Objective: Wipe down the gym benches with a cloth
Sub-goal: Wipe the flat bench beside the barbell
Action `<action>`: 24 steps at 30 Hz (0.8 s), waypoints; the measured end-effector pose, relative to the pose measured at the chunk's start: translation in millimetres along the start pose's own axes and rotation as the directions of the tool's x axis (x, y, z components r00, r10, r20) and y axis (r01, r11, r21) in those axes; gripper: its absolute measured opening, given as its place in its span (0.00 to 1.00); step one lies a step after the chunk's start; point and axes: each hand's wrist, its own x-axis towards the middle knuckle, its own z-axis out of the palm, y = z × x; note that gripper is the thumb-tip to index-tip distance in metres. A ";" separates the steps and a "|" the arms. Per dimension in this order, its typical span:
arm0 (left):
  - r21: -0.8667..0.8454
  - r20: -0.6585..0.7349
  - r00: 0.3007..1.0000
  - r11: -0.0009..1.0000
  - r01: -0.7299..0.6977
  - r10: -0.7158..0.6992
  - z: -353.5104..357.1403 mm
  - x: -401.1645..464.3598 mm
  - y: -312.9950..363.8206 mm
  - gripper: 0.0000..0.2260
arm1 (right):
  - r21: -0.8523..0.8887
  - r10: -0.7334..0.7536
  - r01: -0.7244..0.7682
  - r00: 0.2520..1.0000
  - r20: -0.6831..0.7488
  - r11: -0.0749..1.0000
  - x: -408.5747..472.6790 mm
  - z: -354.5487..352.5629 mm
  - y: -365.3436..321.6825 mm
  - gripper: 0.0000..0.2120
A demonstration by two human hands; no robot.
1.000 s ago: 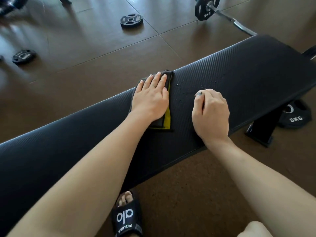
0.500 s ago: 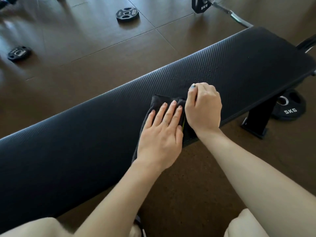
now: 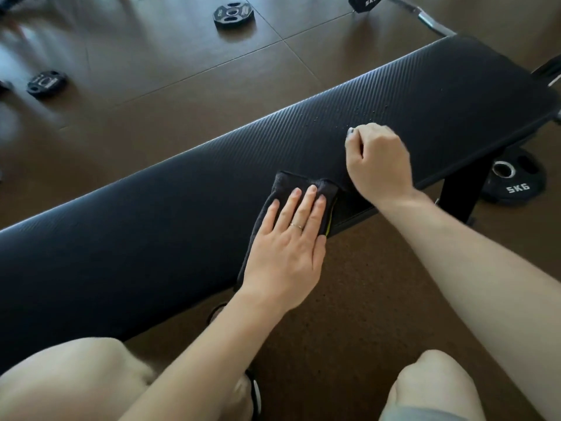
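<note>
Brown floor (image 3: 188,95) of large square tiles with thin seams, glossy and reflecting pale light at upper left. Two small black weight plates lie apart on it, one at top centre (image 3: 233,14), one at far left (image 3: 46,83). A plate marked "5KG" (image 3: 513,180) lies at right. A loaded barbell (image 3: 425,21) rests at top right.

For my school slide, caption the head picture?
Left hand presses a cloth flat on the bench.
</note>
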 end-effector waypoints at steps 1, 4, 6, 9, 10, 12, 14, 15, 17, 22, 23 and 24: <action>0.001 -0.012 1.000 1.000 -0.009 0.009 -0.9 9.4 -1.8 0.27 | -0.065 -0.047 0.048 0.999 0.015 0.997 1.3 -5.7 11.5 0.18; -0.041 -0.056 0.997 0.998 -0.048 0.046 -4.8 55.6 -6.6 0.26 | -0.102 -0.015 0.014 1.000 -0.009 0.995 -3.6 -11.2 36.6 0.16; -0.038 -0.065 0.997 0.998 -0.040 0.037 -6.9 90.7 -8.1 0.26 | -0.101 0.031 -0.036 0.998 -0.047 0.994 -5.0 -6.5 37.7 0.16; -0.046 -0.052 0.998 0.999 -0.029 0.027 -12.1 118.8 -1.0 0.26 | -0.088 0.041 -0.047 0.997 -0.064 0.995 -4.3 -7.4 36.7 0.17; -0.045 -0.053 0.998 0.999 -0.031 0.028 -11.2 113.9 1.7 0.26 | -0.076 0.038 -0.043 0.997 -0.072 0.996 -5.5 -8.9 39.2 0.17; -0.034 -0.057 0.997 0.998 -0.052 0.050 -5.8 82.2 4.2 0.27 | -0.056 0.033 -0.038 0.995 -0.094 0.998 -8.2 -9.4 42.4 0.17; 0.025 -0.060 0.992 0.994 -0.107 0.109 -0.8 38.5 3.5 0.28 | -0.066 0.041 -0.047 0.995 -0.090 0.997 -9.0 -7.8 41.6 0.17; 0.068 -0.050 0.989 0.989 -0.134 0.137 1.7 20.1 1.7 0.28 | -0.069 0.041 -0.047 0.995 -0.086 0.996 -8.3 -7.1 41.3 0.17; 0.139 -0.008 0.986 0.976 -0.167 0.169 4.4 -2.4 -3.3 0.31 | -0.065 0.049 -0.055 0.995 -0.086 0.996 -8.6 -7.4 41.4 0.19; 0.211 0.119 0.937 0.913 -0.348 0.329 0.9 7.3 -31.8 0.37 | -0.067 0.083 -0.089 0.992 -0.093 0.994 -7.0 -5.2 41.6 0.20; 0.220 0.118 0.926 0.900 -0.377 0.359 -1.7 15.7 -36.0 0.35 | -0.070 0.086 -0.093 0.992 -0.097 0.993 -6.4 -4.5 40.5 0.20; 0.218 0.110 0.918 0.892 -0.395 0.380 -3.8 24.3 -37.4 0.33 | -0.070 0.090 -0.098 0.990 -0.105 0.993 -6.1 -3.8 39.4 0.20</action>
